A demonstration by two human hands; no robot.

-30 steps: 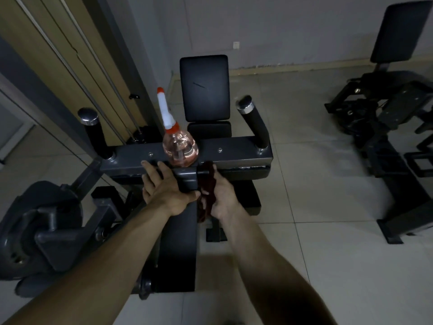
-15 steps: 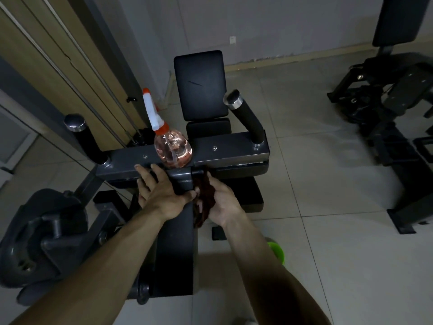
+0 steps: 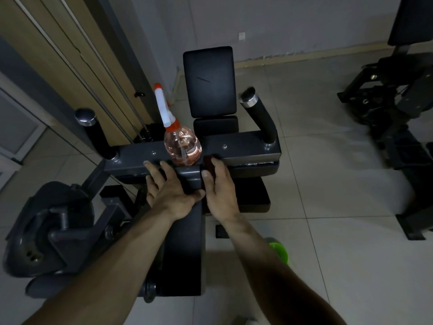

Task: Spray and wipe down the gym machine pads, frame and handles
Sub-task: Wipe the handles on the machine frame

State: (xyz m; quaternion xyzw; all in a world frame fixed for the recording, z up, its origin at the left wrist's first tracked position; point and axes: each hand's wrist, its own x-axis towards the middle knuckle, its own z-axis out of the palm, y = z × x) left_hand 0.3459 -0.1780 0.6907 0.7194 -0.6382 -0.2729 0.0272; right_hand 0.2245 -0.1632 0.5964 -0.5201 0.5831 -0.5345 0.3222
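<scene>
Machine frame (image 3: 246, 150): dark painted crossbar with a centre beam running back toward the wearer. I judge it rigid, heavy and smooth, so it should take firm pressure. Left hand (image 3: 169, 191) lies flat where bar meets beam, fingers spread and straight, thumb reaching across the beam; it holds nothing. Right hand (image 3: 219, 191) is on the beam's right side, fingers together and fairly straight, thumb on top, pressing a dark red cloth (image 3: 208, 163) to the metal. Only a strip of cloth shows past the fingertips; the rest is under the palm. The cloth looks soft, limp and light, best kept bunched under the flat of the hand. Spray bottle (image 3: 182, 146) stands free on the crossbar, just beyond both hands and touching neither. It is clear plastic holding pink liquid, with a white and orange nozzle. Probably light but tippy on so narrow a perch; take it at the neck under the trigger. Counts: one bottle, one cloth, two upright handles, left (image 3: 97, 134) and right (image 3: 260, 118), black grips with chrome caps, likely grippy. Pads plainly seen number three: back pad (image 3: 209, 82), small pad (image 3: 215, 124) below it, long pad (image 3: 185, 242) under the forearms. Others may hide under the bar.
</scene>
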